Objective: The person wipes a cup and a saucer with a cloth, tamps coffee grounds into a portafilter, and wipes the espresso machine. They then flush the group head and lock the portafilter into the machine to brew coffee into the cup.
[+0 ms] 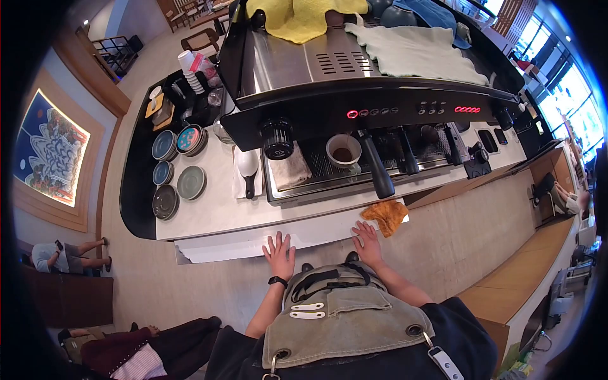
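My left hand (279, 256) is open, its fingers spread against the edge of a white panel (253, 244) below the counter's front. On the right, my right hand (367, 246) is also open and holds nothing. Its fingertips are at the panel's edge, close beside an orange-brown cloth (387, 216) draped over the corner. Beyond them stands a espresso machine (380, 98) with red lit buttons. A white cup (342, 152) with brown coffee in it sits on the drip tray, left of a portafilter's black handle (376, 166).
Left of the machine are a white-bladed scoop (247, 166), several stacked plates (191, 183) and paper cups (188, 66). A yellow cloth (297, 19) and a pale cloth (418, 50) lie on top. Two other people are at the left; a wooden counter (525, 266) is at the right.
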### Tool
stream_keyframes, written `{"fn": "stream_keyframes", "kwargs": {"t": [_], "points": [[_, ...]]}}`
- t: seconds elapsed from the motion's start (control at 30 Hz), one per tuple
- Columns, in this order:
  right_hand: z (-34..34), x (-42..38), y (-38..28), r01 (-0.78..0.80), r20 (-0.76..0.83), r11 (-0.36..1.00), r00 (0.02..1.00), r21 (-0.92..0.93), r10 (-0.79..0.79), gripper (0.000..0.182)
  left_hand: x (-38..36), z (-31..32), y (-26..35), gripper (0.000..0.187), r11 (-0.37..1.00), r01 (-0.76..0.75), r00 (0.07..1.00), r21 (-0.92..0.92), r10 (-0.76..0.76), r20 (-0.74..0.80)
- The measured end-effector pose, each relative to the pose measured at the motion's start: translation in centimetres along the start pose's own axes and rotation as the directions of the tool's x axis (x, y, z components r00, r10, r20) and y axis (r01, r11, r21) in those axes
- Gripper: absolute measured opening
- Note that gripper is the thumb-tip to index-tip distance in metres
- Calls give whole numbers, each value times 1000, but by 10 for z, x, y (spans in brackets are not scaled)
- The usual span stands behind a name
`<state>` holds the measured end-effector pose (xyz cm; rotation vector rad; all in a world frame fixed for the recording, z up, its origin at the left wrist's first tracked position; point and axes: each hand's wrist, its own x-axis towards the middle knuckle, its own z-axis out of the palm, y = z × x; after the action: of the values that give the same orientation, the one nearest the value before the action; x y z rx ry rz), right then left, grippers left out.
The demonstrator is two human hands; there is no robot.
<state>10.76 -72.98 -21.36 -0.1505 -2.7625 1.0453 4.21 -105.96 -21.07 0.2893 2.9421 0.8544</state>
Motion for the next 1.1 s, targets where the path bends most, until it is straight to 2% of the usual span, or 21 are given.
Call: {"fn": "stream_keyframes", "kwargs": {"t": [0.23,0.43,0.53,0.63,0.73,0.83,1.03,1.1], "points": [[-1,0,-2,-11,5,1000,1000,5,11,34,0,0,0,51,1000,0,1000,-10,0,-1],[-7,9,-6,2,-85,999,996,48,2,24,0,-1,1,51,1000,-3,1000,-21,3,-3],[-45,36,-51,-151,-152,907,962,393,226,16,1,0,-1,51,1000,-5,1000,-13,5,-12],[-71,71,-62,-99,-235,847,938,523,254,21,0,1,0,51,1000,-2,1000,-3,2,-1],[-114,111,-113,-172,-144,634,898,754,415,29,0,0,1,50,1000,3,1000,6,-3,9],[-140,142,-138,-137,-131,710,942,691,309,37,0,-2,2,50,1000,3,1000,11,-3,13],[-148,166,-145,-324,134,618,933,716,335,42,1,-3,2,50,1000,9,1000,-14,-9,9],[-148,171,-145,-361,166,619,922,698,350,46,1,-2,2,50,1000,11,1000,-17,-11,2]]}}
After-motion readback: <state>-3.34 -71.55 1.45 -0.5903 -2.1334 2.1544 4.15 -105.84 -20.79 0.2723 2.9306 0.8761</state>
